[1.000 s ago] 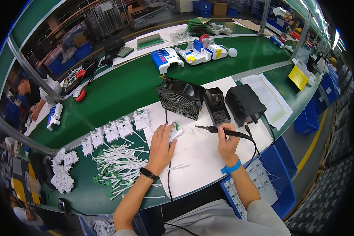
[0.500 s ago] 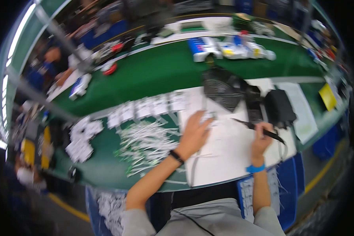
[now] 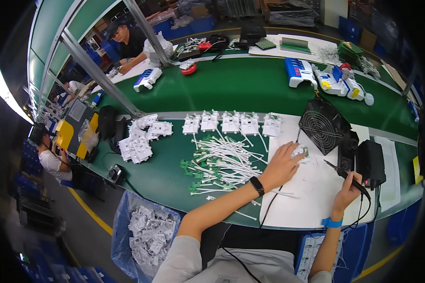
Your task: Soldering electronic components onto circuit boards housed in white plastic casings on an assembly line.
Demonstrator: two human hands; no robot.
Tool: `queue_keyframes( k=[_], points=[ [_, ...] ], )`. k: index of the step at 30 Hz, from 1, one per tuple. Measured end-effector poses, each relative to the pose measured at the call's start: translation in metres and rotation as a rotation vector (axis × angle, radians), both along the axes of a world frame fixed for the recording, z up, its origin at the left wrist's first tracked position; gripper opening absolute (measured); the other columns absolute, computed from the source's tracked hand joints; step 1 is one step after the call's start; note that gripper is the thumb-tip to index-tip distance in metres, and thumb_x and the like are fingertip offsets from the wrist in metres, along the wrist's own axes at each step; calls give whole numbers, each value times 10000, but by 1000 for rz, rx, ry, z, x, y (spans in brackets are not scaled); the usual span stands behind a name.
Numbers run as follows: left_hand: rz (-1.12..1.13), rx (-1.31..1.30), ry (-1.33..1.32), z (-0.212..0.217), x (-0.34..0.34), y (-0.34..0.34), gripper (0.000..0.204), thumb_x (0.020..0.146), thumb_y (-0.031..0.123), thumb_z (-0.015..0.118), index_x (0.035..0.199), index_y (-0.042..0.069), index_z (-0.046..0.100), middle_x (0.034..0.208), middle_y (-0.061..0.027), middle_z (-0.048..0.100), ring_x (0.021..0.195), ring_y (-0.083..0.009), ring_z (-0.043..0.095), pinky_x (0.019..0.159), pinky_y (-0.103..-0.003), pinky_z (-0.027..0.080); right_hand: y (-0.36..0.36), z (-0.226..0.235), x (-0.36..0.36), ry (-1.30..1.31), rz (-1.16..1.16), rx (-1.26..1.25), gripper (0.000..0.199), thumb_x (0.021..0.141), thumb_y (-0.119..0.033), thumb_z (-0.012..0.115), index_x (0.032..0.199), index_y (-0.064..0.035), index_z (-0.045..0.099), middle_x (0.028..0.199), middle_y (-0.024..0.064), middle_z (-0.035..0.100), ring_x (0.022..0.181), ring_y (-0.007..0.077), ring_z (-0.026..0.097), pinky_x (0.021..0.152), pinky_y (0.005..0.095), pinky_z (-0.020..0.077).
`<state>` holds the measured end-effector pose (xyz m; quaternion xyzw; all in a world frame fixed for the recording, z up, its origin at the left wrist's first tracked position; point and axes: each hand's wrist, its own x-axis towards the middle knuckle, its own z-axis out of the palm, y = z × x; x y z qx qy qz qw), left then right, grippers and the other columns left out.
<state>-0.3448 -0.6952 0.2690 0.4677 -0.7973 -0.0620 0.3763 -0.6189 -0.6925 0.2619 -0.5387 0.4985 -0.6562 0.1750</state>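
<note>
My left hand lies over a small white plastic part with a green edge on the white sheet, its fingertips gripping the part and partly covering it. In my right hand is a soldering iron, held like a pen with its tip pointing left, apart from the part. A row of white plastic housings with trailing white leads stands left of the sheet. In front of them lies a heap of white wires with small green circuit boards.
A black fan stands behind my hands, beside a soldering stand and a black power unit. White housings are piled at left above a lined bin. Blue-and-white casings sit on the green belt. A co-worker sits across.
The head view has swung left and grown sharper, so the bench things sit further right in it. My left hand stays at the white part, and my right hand still holds the soldering iron.
</note>
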Motion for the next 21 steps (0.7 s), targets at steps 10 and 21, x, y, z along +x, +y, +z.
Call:
queue_keyframes(
  k=[10,21],
  points=[
    [26,84,-79,6,1,-4,478,878,85,676,1351,119,619,1443,-231,501,1358,-431,441,1149,-493,366,11,15,13,41,44,-24,52,974,-5,594,925,-20,582,881,48,566,827,129,531,770,274,444],
    [37,226,-115,26,-14,-6,440,877,74,693,1314,108,655,1464,-207,487,1377,-425,428,1131,-486,371,15,52,-3,356,87,-211,76,811,-48,714,846,-47,646,640,99,612,525,269,599,498,348,453]
  ],
)
